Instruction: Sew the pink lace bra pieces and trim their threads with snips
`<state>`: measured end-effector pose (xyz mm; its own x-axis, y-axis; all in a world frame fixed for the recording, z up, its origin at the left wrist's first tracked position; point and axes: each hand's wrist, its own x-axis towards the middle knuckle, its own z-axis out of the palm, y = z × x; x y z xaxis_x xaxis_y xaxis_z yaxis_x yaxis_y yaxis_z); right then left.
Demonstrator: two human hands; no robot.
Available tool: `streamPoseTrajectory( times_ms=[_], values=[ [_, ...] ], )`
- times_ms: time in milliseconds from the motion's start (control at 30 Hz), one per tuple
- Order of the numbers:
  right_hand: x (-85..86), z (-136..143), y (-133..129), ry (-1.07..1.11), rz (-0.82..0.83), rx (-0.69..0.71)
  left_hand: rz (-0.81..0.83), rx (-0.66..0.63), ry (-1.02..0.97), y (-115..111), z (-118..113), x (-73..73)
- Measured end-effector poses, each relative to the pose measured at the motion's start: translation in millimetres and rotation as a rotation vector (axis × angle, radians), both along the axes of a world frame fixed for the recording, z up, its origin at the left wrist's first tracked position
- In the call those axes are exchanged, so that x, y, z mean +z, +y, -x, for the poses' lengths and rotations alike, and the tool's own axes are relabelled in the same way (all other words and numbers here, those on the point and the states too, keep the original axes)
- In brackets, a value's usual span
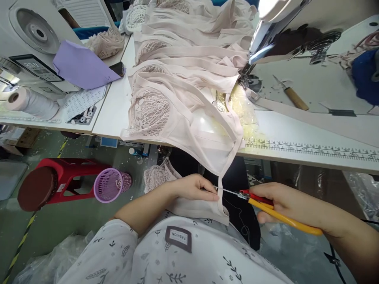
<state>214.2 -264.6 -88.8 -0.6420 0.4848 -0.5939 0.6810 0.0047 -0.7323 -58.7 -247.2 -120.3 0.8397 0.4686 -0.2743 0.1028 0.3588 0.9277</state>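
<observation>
Over my lap, my left hand [199, 188] pinches a narrow pale-pink strip [219, 193] at the edge of a bra piece on my legs. My right hand [281, 203] grips scissors [274, 213] with one yellow and one red handle. The thin blades point left and reach the strip close to my left fingertips; whether they are cutting it I cannot tell. The strip runs up to a pale-pink bra [204, 138] with lace that hangs over the table edge. Below the table, another lace part [156, 177] lies near my left forearm.
A sewing machine [257, 43] stands at the right over the white table, with a wooden-handled awl [296, 98] beside it. Several more bras [189, 35] are piled behind. At the left are a thread cone [32, 103], a red stool [71, 177] and a purple basket [112, 185].
</observation>
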Motion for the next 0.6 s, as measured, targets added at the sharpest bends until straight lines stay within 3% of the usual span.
streamPoseTrajectory(
  times_ms=[100, 233, 367, 500, 600],
  values=[
    [-4.1, -2.9, -3.9, 0.026, -0.045, -0.091, -0.140, 0.008, -0.035, -0.4, -0.9, 6.8],
    [-13.6, 1.6, -13.7, 0.293, -0.123, -0.377, -0.449, 0.044, -0.120, -1.0, -11.5, 25.0],
    [-19.5, 21.6, -29.9, 0.543, 0.006, -0.601, -0.685, 0.038, -0.158, -0.1, -27.8, 38.5],
    [-23.1, 35.7, -44.3, 0.562, 0.011, -0.733, -0.860, 0.169, -0.060, 0.0, -36.5, 33.1],
    [-25.5, 35.0, -52.0, 0.508, -0.086, -0.825, -0.886, 0.335, -0.038, -2.6, -36.8, 22.7]
  ],
)
